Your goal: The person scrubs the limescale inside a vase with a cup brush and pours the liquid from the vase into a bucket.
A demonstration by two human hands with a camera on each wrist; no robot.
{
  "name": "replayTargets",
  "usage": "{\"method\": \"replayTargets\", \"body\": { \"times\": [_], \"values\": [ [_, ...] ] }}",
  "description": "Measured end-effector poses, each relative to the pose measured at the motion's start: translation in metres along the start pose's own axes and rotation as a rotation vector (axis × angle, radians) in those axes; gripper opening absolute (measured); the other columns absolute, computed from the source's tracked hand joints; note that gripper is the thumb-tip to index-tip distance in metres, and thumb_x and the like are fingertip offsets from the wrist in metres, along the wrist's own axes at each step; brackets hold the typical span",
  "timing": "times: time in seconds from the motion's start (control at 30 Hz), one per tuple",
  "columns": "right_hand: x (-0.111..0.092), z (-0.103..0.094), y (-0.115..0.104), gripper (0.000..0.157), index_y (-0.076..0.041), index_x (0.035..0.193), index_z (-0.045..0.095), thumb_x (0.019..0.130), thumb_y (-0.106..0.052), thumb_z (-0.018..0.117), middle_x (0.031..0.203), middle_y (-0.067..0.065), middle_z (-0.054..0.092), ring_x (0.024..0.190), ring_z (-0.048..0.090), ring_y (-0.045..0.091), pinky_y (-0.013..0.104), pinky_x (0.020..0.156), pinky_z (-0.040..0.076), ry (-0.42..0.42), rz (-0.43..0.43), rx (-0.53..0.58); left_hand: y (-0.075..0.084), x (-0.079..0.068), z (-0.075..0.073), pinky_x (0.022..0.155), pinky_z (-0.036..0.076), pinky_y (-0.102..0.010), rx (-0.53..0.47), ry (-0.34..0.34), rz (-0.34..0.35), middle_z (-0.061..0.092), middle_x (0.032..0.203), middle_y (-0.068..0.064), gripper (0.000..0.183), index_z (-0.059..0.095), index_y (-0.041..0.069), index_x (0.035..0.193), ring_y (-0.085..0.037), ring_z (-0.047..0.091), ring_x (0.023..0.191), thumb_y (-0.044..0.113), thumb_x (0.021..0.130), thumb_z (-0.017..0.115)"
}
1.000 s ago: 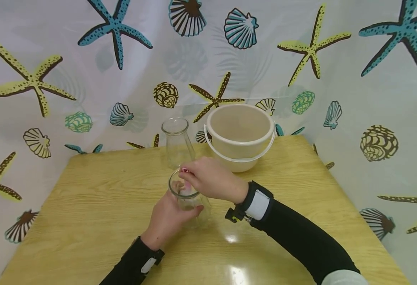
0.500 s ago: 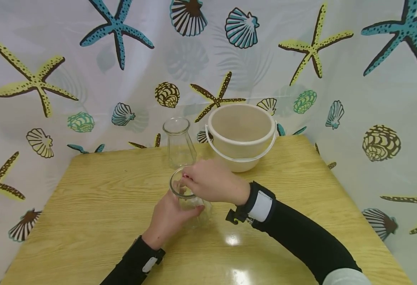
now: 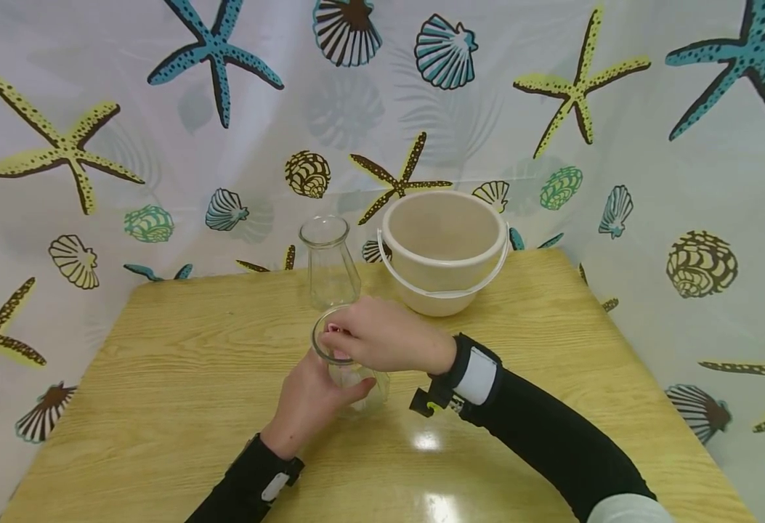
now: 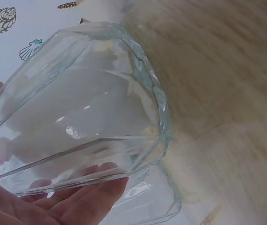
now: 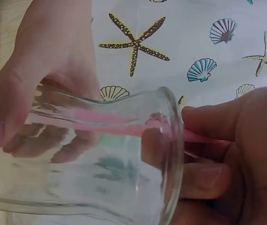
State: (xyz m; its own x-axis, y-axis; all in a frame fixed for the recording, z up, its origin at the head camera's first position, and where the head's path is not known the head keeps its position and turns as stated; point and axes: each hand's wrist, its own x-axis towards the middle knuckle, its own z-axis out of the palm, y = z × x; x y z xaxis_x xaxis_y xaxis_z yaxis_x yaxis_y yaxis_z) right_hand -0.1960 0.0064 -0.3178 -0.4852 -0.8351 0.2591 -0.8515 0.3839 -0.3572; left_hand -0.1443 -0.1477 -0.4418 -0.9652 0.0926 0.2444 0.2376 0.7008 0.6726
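My left hand [image 3: 313, 399] grips the body of a clear glass vase [image 3: 359, 378], its thumb along the near side. The fingers [image 4: 91, 197] lie against the faceted glass in the left wrist view. My right hand [image 3: 382, 334] is at the vase's mouth, with fingers partly inside the rim. It holds a slim pink handle [image 5: 119, 124] that runs down inside the vase. A pale, blurred mass [image 4: 72, 108] shows through the glass in the left wrist view; its exact kind is unclear. Behind stands a second clear glass vase [image 3: 333, 272], upright.
A cream bucket [image 3: 444, 283] with a white carrying handle stands at the back of the wooden table [image 3: 192, 363], right of the second vase. A curtain [image 3: 258, 167] printed with starfish and shells hangs behind and along the sides.
My right hand has shifted slightly down at the vase's mouth, with the pink handle in it. The left hand keeps its grip, and the second vase and bucket stay put.
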Motion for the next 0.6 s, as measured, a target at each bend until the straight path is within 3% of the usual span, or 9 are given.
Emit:
{"method": "replayTargets", "body": {
  "times": [0.27,0.6],
  "values": [
    [0.0031,0.0058,0.0019,0.021,-0.019,0.08,0.06,0.098,-0.024,0.052,0.06,-0.007,0.05,0.05,0.044,0.004,0.021,0.044,0.038,0.076,0.023,-0.104,0.0003,-0.0006,0.0003,0.069,0.051,-0.037,-0.011,-0.002,-0.025,0.059,0.109,0.008,0.084,0.037,0.027,0.137,-0.004,0.053,0.091,0.064,0.069,0.071],
    [0.0067,0.0079,0.0046,0.025,-0.02,0.079,0.064,0.098,-0.029,0.052,0.063,-0.01,0.054,0.055,0.049,0.004,0.024,0.044,0.041,0.076,0.103,-0.193,-0.0015,-0.0013,0.0004,0.066,0.052,-0.036,0.027,0.001,-0.041,0.059,0.106,0.006,0.09,0.035,0.02,0.139,-0.004,0.054,0.088,0.064,0.069,0.072]
  ]
}}
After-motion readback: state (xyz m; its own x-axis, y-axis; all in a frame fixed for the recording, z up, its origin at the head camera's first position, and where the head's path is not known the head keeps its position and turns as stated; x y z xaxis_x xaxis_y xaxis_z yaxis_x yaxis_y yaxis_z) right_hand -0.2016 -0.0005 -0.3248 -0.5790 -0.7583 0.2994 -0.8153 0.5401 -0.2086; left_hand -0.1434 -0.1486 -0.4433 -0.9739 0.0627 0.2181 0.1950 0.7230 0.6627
